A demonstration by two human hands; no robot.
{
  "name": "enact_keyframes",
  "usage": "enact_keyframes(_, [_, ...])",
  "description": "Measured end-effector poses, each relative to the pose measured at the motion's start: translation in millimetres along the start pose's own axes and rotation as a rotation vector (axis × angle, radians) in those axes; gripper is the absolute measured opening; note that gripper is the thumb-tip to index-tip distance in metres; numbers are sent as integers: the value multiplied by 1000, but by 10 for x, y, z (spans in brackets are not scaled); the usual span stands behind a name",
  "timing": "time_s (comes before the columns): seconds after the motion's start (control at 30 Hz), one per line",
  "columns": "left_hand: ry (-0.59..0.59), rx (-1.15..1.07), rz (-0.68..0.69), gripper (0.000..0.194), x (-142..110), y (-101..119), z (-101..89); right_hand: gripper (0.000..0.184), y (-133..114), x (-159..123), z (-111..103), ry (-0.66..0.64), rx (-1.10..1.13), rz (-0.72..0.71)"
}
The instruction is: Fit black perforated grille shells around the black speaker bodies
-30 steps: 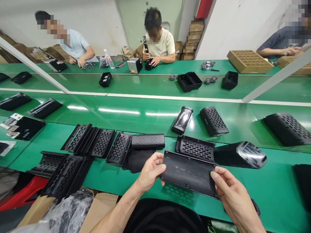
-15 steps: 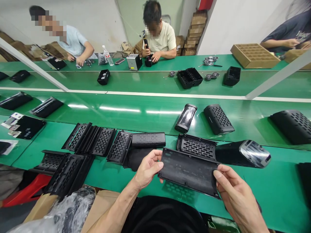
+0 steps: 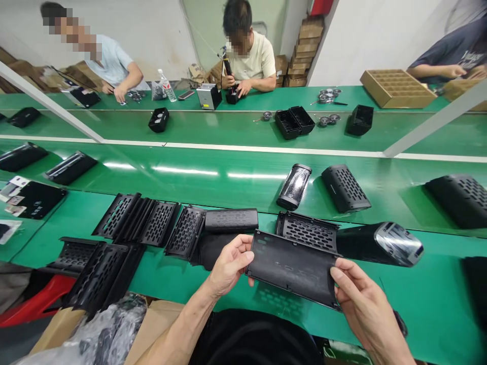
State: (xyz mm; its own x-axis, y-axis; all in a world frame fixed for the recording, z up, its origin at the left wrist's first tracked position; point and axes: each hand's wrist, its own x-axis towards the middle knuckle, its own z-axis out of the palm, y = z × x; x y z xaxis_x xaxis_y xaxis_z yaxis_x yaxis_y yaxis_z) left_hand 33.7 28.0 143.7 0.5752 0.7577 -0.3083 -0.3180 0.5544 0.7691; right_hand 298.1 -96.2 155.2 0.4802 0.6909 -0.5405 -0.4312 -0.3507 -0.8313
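A black plastic grille panel (image 3: 291, 266) is held up over the green table, its smooth lined inner side facing me and some slots showing at its left end. My left hand (image 3: 232, 266) pinches its left end between thumb and fingers. At the opposite end, my right hand (image 3: 355, 289) grips the edge with thumb on top. Just behind it lies a slotted grille panel (image 3: 310, 232), next to a glossy black speaker housing (image 3: 365, 244) with a shiny end. Left of my hands, a slotted panel (image 3: 185, 230) lies beside a closed-slot black piece (image 3: 232, 219).
Stacked grille panels (image 3: 97, 268) lie at left. On the green belt (image 3: 190, 172) stand a shiny speaker (image 3: 294, 186) and a slotted housing (image 3: 345, 188). A cardboard box with plastic wrap (image 3: 102, 334) is at lower left. Co-workers sit across, one (image 3: 249, 61) holding a screwdriver.
The panel stays between both hands and has tilted slightly, with light falling differently on its inner face. Housings on the near belt have shifted slightly right in view.
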Motion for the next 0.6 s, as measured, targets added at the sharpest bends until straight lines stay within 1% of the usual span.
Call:
enact_keyframes(0.1, [35,-31,-15,37,36,-13,13,45,-19,-5,45,26,21,33])
enact_keyframes(0.23, [75,-93,-26,38,74,-15,17,42,-47,3,65,20,80,70])
enact_keyframes(0.27, [76,-131,-18,41,80,-16,21,41,-48,16,70,13,106,85])
enact_keyframes(0.33, [61,-235,18,56,88,-30,41,42,-34,51,106,8,172,116])
enact_keyframes(0.4, [24,-319,79,76,100,-73,85,43,7,73,205,2,243,136])
enact_keyframes(0.47, [-20,-333,139,87,126,-142,141,45,68,59,371,-28,290,151])
enact_keyframes(0.5, [-35,-326,156,87,146,-180,164,44,98,38,467,-58,300,156])
enact_keyframes(0.53, [-37,-322,166,83,171,-217,177,41,120,15,559,-101,304,160])
enact_keyframes(0.6, [-10,-349,179,68,230,-269,160,34,110,8,696,-218,284,156])
